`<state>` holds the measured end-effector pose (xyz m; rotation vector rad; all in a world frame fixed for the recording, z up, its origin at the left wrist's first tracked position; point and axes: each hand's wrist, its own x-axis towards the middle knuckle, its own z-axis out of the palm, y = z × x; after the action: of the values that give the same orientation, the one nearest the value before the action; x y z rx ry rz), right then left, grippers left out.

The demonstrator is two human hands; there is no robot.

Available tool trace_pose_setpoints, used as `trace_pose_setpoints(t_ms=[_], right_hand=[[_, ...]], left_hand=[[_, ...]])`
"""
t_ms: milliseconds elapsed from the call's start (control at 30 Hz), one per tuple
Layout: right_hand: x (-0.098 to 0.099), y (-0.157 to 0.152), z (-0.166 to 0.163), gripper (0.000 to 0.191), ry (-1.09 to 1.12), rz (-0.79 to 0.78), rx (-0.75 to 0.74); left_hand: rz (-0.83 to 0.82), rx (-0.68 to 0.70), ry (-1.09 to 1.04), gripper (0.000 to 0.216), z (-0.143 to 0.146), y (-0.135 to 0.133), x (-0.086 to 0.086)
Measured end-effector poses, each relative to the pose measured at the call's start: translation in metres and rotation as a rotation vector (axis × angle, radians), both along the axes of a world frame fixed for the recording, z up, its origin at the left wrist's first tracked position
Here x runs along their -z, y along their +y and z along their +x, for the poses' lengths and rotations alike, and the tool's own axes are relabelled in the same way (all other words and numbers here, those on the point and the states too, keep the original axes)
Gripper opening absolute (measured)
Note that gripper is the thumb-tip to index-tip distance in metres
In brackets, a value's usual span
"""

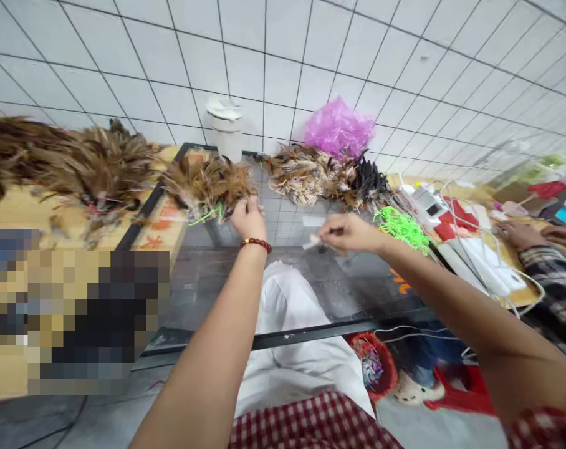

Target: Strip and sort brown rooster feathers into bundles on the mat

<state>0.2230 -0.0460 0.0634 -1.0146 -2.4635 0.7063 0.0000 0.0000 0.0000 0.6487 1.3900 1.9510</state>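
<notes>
My left hand [249,218], with a red bead bracelet [255,244] at its wrist, is closed at the right edge of a pile of brown feathers [208,187]. What its fingers hold, if anything, is hidden. A bright green string [206,216] lies on the front of that pile. Over the dark glass tabletop [358,284], my right hand [345,233] pinches a small whitish piece [313,242], blurred, its kind unclear. Beyond the hands lie mixed brown and pale feathers [299,174] and black feathers [369,181].
A white lidded cup [227,131] and a pink plastic bag [340,130] stand by the tiled wall. Green strings [402,229], cables and a white power strip [484,265] lie right. Another person's hands [521,234] are far right. More feathers [96,165] lie left; a red basket [379,368] is below.
</notes>
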Motion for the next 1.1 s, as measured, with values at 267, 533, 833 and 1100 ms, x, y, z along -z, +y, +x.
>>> trace_pose_setpoints(t_ms=[267, 533, 833, 1100], right_hand=[[0.052, 0.073, -0.066, 0.018, -0.072, 0.102, 0.445], [0.008, -0.102, -0.004, 0.021, -0.236, -0.288, -0.363], [-0.037, -0.123, 0.027, 0.022, -0.243, -0.443, -0.133], [0.033, -0.150, -0.042, 0.017, -0.011, -0.023, -0.061]], left_hand=[[-0.104, 0.174, -0.106, 0.012, -0.009, -0.004, -0.009], [-0.114, 0.156, 0.042, 0.012, -0.003, -0.002, -0.001], [-0.108, 0.142, 0.112, 0.014, -0.002, 0.000, 0.004], [-0.109, 0.132, 0.067, 0.011, -0.002, -0.001, 0.000]])
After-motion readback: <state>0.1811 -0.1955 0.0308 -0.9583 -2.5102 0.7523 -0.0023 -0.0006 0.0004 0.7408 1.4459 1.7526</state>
